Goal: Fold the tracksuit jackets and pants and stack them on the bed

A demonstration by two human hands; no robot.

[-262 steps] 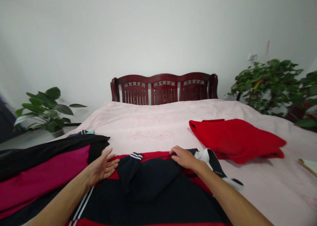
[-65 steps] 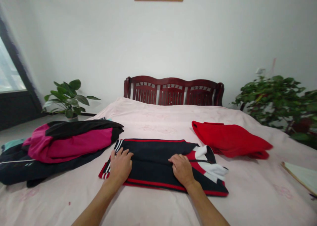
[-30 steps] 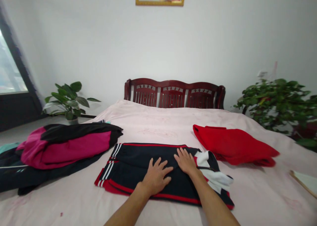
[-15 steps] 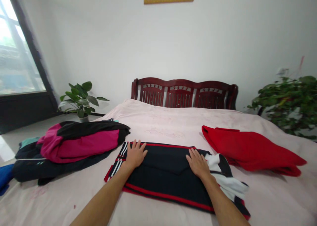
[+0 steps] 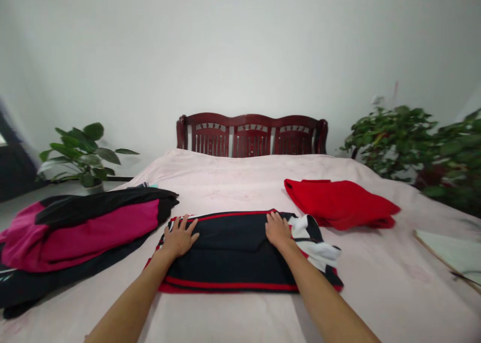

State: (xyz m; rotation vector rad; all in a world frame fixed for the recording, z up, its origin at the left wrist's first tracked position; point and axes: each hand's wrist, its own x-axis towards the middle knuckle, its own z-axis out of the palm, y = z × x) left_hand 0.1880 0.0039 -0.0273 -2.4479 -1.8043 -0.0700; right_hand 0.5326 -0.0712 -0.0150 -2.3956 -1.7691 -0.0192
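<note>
A folded black garment with red trim (image 5: 229, 255) lies in front of me on the pink bed cover (image 5: 240, 188). My left hand (image 5: 179, 237) rests flat on its left end, fingers spread, near the white stripes. Flat on the right part lies my right hand (image 5: 277, 229), fingers stretched, just left of the garment's white and black collar part (image 5: 313, 243). Neither hand holds anything.
A pile of magenta and black clothes (image 5: 75, 230) lies to the left. A folded red garment (image 5: 340, 203) lies at the right. A dark wooden headboard (image 5: 251, 135) stands at the far end. Potted plants stand left (image 5: 80, 155) and right (image 5: 409, 137). A flat pale board (image 5: 449, 253) sits at the right edge.
Over the last second my left hand slid from the garment's middle to its left end. My right hand stayed on the right part. The view swung right.
</note>
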